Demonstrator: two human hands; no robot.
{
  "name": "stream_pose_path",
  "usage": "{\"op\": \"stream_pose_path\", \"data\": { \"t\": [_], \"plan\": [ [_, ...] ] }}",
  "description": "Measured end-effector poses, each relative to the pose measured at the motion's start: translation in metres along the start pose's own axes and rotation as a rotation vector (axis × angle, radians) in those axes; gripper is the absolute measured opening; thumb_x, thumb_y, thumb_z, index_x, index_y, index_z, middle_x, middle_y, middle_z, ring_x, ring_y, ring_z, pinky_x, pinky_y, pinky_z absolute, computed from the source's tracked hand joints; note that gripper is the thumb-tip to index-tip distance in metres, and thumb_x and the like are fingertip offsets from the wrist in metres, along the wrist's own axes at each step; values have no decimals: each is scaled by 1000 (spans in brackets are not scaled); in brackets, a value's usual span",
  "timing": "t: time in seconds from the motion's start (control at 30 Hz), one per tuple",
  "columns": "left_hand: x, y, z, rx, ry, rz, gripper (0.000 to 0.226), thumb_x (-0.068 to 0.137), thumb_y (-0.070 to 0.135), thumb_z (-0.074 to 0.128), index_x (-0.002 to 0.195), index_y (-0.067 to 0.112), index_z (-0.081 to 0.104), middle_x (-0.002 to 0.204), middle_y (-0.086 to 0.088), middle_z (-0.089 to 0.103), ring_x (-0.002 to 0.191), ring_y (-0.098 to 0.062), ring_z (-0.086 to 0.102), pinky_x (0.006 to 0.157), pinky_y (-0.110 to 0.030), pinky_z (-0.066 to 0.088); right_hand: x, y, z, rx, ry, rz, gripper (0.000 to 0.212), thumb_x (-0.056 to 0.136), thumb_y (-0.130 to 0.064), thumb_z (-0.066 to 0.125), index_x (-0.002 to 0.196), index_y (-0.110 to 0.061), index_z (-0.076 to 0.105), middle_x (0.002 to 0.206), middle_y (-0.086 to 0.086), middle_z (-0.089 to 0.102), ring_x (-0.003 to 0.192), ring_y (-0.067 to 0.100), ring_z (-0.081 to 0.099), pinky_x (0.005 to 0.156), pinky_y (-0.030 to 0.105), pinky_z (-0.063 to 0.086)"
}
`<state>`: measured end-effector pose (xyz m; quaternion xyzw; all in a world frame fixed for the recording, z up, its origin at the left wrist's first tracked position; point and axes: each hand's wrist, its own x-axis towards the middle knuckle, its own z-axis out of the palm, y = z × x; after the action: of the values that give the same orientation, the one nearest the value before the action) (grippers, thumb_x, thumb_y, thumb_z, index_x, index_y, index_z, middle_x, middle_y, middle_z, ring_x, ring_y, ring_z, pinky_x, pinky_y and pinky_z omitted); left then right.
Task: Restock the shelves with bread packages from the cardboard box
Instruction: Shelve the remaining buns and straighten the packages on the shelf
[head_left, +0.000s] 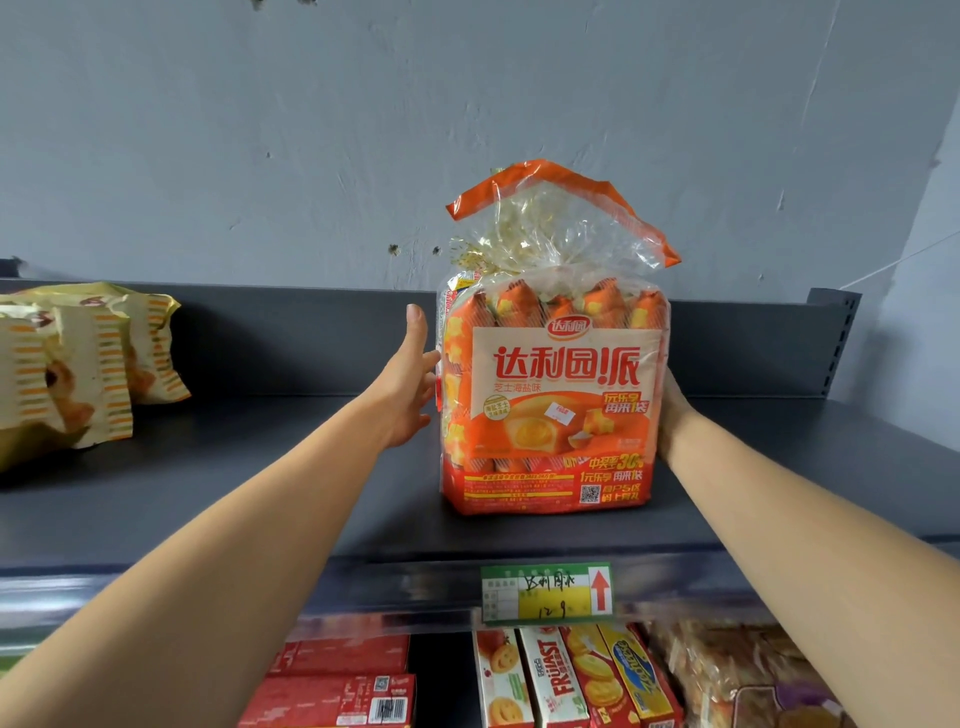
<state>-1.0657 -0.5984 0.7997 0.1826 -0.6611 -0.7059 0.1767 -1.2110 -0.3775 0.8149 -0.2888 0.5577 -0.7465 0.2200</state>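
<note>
Steadied bread package (556, 395) upright on shelf (260, 493) with left hand (408, 384), fingers (428, 361) wide against its side; right hand (672, 410) fingers hidden, grip indeterminable.

The right hand (671, 410) goes behind the right side of the orange bread package (553, 395), so its fingers are out of sight and its grip cannot be judged. At left, yellow packages (67, 374) are cut by the frame edge. Nearer, biscuit boxes (550, 675) run off the bottom edge. Handwriting on the price tag (545, 592) is blurred, and the package's fine print is too small to read.
</note>
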Motion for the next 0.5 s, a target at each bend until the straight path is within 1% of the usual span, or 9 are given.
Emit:
{"op": "stream_pose_path", "data": {
  "t": [0.1, 0.17, 0.2, 0.27, 0.3, 0.33, 0.43, 0.47, 0.5],
  "plan": [
    [-17, 0, 6, 29, 12, 5, 127, 36, 104, 30, 140, 33, 47, 142, -4, 52, 140, -31, 34, 116, -58, 14, -10, 0, -6, 116, -39, 99, 54, 98, -60, 27, 97, -21, 64, 86, 6, 76, 76, 21, 74, 67, 36, 60],
    [-29, -1, 12, 31, 27, 4, 122, 45, 102, 26, 139, 28, 49, 139, -7, 55, 136, -31, 40, 115, -57, 21, -12, 2, -11, 109, 17, 136, 64, 92, -70, 30, 113, -22, 66, 107, 9, 73, 96, 28, 72, 90, 48, 54],
    [-33, -2, 14, 30, 25, 14, 115, 54, 100, 22, 136, 25, 53, 133, -8, 59, 131, -29, 46, 114, -54, 26, -15, 2, -12, 102, 29, 138, 68, 89, -73, 31, 117, -22, 67, 111, 10, 72, 101, 31, 69, 96, 52, 49],
    [-41, -4, 16, 27, 0, 49, 100, 70, 91, 13, 120, 21, 63, 102, -3, 71, 105, -23, 60, 103, -42, 39, -23, 5, -12, 78, 52, 122, 72, 87, -76, 30, 117, -22, 68, 112, 11, 72, 104, 33, 68, 99, 54, 46],
    [-43, -5, 17, 24, -11, 56, 97, 73, 89, 10, 113, 21, 66, 84, -1, 70, 90, -20, 59, 96, -38, 42, -26, 7, -10, 75, 62, 123, 73, 87, -76, 29, 115, -22, 69, 111, 11, 72, 104, 33, 68, 99, 55, 47],
    [-45, -6, 18, 19, -22, 59, 98, 73, 89, 11, 113, 20, 66, 76, -3, 64, 81, -20, 56, 91, -36, 43, -28, 9, -9, 63, 58, 129, 73, 87, -76, 28, 113, -23, 70, 110, 11, 72, 103, 33, 68, 98, 54, 47],
    [-53, -6, 25, -13, -85, 66, 107, 68, 92, 14, 125, 15, 62, 71, -9, 46, 62, -19, 45, 69, -27, 40, -35, 7, 0, 70, 67, 131, 71, 89, -73, 27, 103, -22, 73, 105, 10, 74, 100, 32, 69, 93, 51, 51],
    [-54, -5, 27, -17, -95, 63, 106, 68, 92, 14, 123, 17, 63, 80, -12, 51, 68, -24, 53, 72, -29, 44, -35, 6, 2, 73, 76, 138, 71, 89, -74, 26, 102, -22, 73, 104, 10, 74, 99, 32, 70, 92, 51, 52],
    [-56, -4, 29, -27, -96, 64, 101, 69, 91, 13, 118, 22, 67, 97, -13, 59, 86, -29, 62, 84, -36, 49, -35, 6, 5, 69, 80, 142, 72, 89, -74, 26, 103, -22, 73, 104, 10, 74, 98, 32, 70, 92, 51, 52]
  ]
}}
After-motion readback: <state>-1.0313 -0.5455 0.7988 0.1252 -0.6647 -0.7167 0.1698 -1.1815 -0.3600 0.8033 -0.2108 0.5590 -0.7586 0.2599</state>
